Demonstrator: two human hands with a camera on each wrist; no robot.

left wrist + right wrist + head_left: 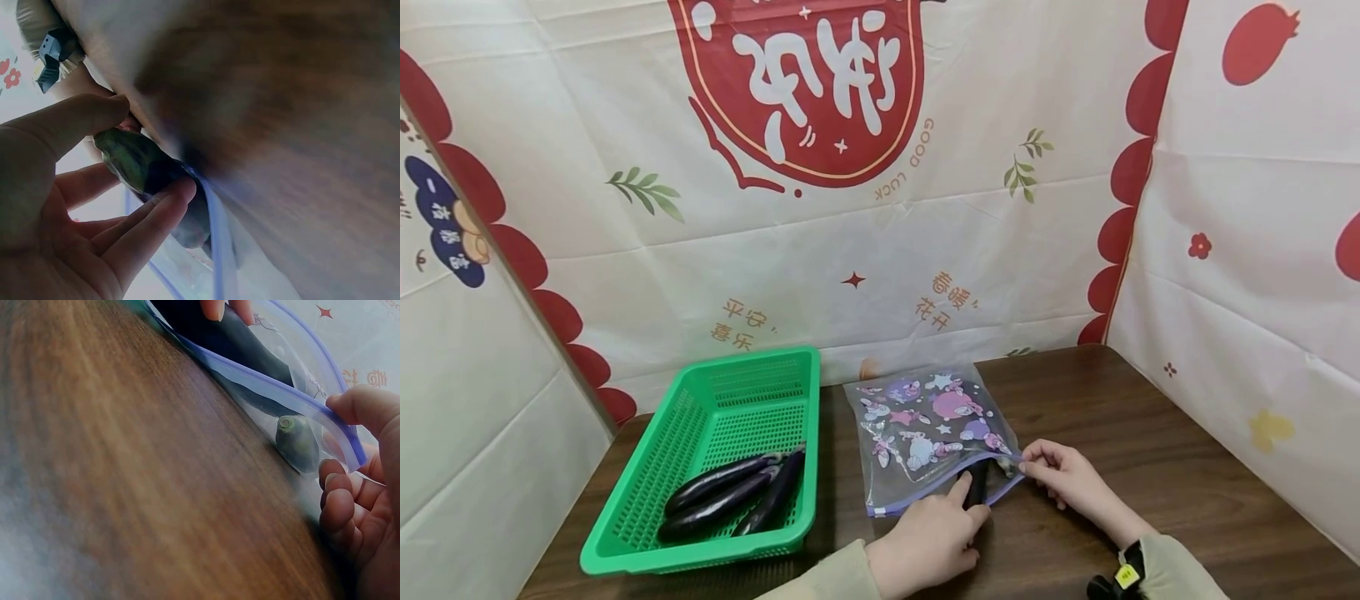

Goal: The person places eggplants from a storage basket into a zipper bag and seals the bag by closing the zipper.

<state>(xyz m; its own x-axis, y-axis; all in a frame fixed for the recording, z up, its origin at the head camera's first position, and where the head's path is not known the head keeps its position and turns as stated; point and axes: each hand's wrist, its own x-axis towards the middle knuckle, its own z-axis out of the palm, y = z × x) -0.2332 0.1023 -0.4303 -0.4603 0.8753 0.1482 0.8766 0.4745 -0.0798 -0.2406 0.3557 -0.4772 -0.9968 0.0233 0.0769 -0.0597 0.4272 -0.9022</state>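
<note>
A clear printed zip bag with a purple-blue zip edge lies flat on the table, its mouth toward me. My left hand holds a dark eggplant that is partly inside the bag's mouth. In the left wrist view, thumb and fingers sit around the eggplant's green stem end. My right hand pinches the right corner of the zip edge, and the mouth gapes. Another eggplant lies inside the bag near that corner, stem end toward the opening.
To the left stands a green perforated basket with three eggplants in its near part. The brown wooden table reaches back to a printed cloth wall, with another cloth wall on the right.
</note>
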